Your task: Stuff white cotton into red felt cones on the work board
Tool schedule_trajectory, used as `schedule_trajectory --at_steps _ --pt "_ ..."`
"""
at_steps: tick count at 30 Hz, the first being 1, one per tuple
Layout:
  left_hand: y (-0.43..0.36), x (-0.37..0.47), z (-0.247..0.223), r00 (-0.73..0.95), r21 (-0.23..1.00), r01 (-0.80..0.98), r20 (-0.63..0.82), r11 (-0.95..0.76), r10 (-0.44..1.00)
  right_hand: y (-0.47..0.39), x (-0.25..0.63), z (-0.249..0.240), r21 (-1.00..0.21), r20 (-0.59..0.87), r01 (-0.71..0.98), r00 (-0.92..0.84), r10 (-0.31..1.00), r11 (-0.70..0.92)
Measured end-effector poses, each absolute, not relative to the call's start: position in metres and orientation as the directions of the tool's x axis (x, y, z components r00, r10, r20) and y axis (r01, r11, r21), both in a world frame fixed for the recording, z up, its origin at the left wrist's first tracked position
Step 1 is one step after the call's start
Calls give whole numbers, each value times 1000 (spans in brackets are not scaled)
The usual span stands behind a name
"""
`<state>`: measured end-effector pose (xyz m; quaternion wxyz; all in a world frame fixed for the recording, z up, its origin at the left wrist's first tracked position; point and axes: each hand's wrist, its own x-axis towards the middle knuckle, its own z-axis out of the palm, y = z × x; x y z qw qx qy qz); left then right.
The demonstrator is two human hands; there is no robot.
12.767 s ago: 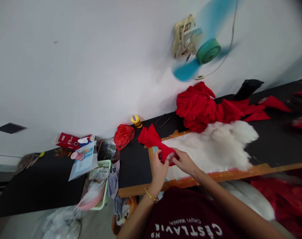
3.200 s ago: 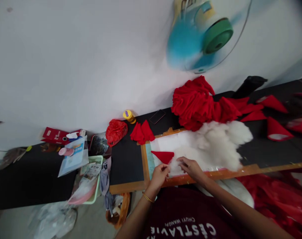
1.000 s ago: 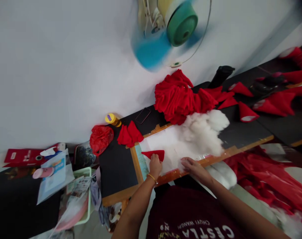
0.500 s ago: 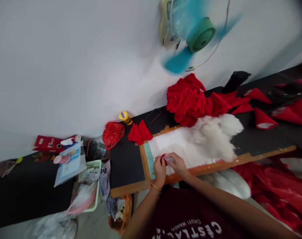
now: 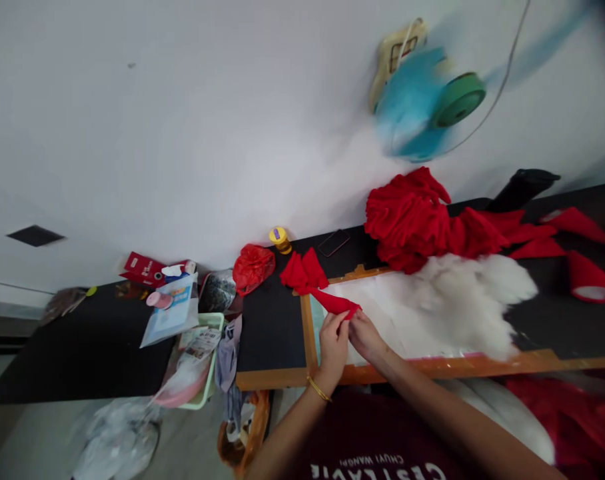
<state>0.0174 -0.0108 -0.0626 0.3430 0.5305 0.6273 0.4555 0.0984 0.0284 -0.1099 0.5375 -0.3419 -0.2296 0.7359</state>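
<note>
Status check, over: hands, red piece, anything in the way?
Left hand and right hand gripping wide end of red cloth cone. Narrow tip toward small red pieces. White fluff to the right, not blocking either hand.

The red cone [image 5: 332, 302] no longer lies flat on the desk [image 5: 272, 333]: left hand [image 5: 334, 339] and right hand [image 5: 366, 335] now pinch its wide end, tip toward the far left corner.

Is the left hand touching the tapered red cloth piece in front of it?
Touching. The head view shows it: the left hand has its fingertips on the wider end of the tapered red cloth piece, with no gap between.
</note>
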Motion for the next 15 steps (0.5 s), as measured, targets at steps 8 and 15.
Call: schedule_trajectory --at_steps 8,15 --pt "-11 -12 -16 -566 999 -38 -5 -20 825 28 79 -53 -676 -286 -676 -127 950 -294" --pt "17 2 27 -495 853 -518 -243 -59 834 22 55 -4 -846 -94 -511 -133 987 -150"
